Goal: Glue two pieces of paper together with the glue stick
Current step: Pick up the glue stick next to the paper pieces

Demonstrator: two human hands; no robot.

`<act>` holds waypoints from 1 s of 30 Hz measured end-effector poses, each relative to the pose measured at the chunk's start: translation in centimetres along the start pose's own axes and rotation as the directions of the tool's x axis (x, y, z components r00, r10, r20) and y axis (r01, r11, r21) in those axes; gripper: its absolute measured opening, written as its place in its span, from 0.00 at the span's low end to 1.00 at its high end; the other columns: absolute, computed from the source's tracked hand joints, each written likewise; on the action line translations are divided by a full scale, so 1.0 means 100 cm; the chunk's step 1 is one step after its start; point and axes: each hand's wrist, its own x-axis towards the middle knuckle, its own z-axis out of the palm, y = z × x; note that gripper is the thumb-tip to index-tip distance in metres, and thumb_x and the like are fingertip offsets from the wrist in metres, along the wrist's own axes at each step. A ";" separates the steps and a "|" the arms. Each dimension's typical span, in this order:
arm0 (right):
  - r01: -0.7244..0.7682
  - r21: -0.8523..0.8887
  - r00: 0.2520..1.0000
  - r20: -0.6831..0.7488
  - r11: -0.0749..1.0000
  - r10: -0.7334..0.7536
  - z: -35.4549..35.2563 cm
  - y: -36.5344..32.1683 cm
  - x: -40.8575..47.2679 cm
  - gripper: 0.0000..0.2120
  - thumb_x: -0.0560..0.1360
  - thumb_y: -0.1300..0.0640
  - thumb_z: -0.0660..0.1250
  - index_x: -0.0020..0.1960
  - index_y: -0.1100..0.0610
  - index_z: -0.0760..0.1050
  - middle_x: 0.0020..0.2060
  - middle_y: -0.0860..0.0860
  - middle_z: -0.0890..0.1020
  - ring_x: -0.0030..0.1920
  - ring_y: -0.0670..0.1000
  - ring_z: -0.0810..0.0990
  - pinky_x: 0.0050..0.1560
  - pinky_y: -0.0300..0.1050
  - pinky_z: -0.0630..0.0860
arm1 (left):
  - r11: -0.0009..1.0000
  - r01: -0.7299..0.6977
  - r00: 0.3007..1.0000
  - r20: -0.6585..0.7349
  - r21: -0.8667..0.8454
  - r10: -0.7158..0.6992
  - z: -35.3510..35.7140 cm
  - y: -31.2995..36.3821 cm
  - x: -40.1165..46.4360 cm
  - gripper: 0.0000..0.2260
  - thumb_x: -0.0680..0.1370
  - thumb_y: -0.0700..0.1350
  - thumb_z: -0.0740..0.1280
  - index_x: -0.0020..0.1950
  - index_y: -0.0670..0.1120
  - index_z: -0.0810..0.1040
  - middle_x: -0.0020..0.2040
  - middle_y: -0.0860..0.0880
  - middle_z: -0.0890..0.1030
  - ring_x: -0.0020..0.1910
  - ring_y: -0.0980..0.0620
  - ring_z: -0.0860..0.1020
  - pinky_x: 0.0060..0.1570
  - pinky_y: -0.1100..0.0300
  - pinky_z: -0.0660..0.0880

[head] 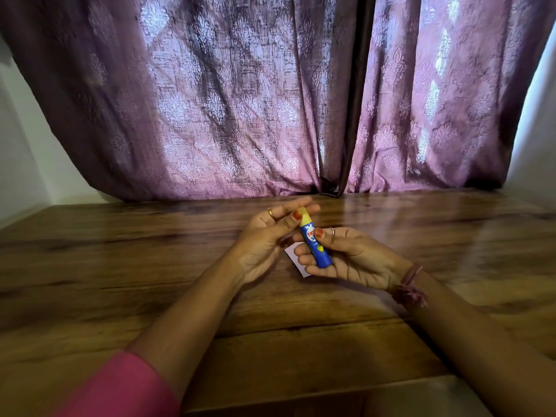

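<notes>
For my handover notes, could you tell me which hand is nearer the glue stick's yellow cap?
Left. The left hand pinches the yellow cap; the right hand grips the blue barrel below it.

The only lettering stands on the blue barrel of the glue stick [317, 245], held between the two hands above the table's middle; in a red patch near its yellow cap end, white letters read "fe", the rest covered by a thumb; just below, a white "S" begins a second word, also cut off; smaller print farther down the barrel is too fine to read.
</notes>
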 end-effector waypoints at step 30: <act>0.209 -0.086 0.973 -0.079 0.974 -0.216 0.014 0.006 0.009 0.11 0.74 0.54 0.65 0.46 0.57 0.84 0.46 0.57 0.86 0.47 0.52 0.86 0.36 0.38 0.81 | 0.998 -0.053 0.998 0.029 -0.038 0.054 -0.003 0.008 0.001 0.14 0.75 0.35 0.62 0.61 0.43 0.75 0.54 0.47 0.83 0.55 0.51 0.80 0.39 0.63 0.79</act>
